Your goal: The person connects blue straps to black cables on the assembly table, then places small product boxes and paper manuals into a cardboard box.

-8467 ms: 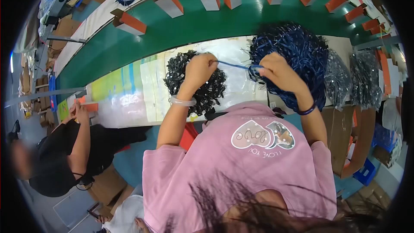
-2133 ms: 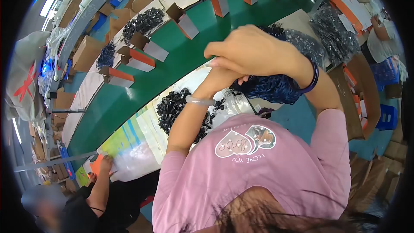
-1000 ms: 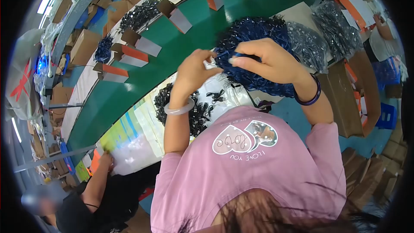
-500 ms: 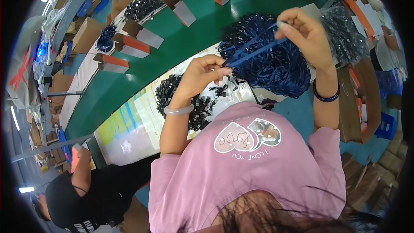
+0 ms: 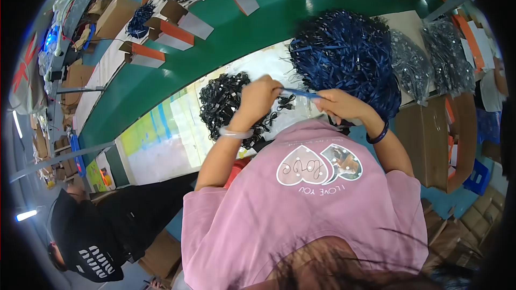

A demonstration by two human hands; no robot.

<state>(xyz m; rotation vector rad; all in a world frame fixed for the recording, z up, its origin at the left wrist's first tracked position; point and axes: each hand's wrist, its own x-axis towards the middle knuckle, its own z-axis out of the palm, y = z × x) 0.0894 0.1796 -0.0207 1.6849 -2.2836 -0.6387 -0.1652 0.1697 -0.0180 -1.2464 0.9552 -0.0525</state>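
Note:
Between my two hands a blue strap [image 5: 301, 93] is stretched over the white work surface. My left hand [image 5: 261, 95] is closed on its left end, close to a pile of black cables with small connectors [image 5: 217, 104]. On the strap's right end my right hand [image 5: 338, 104] is closed, just below a large heap of dark blue straps [image 5: 344, 53]. A few loose black pieces [image 5: 285, 102] lie on the surface between the pile and the heap.
Behind the work surface runs a green conveyor belt [image 5: 215, 56] with open orange-and-white boxes [image 5: 174, 33] along it. Clear bags of dark items [image 5: 449, 56] lie at the right, above a cardboard box [image 5: 422, 142]. A co-worker in black [image 5: 102, 225] leans at the left.
My right hand has come down from above the blue heap, and the strap now runs nearly level between my hands. The co-worker has bent further away from the surface. The view has shifted.

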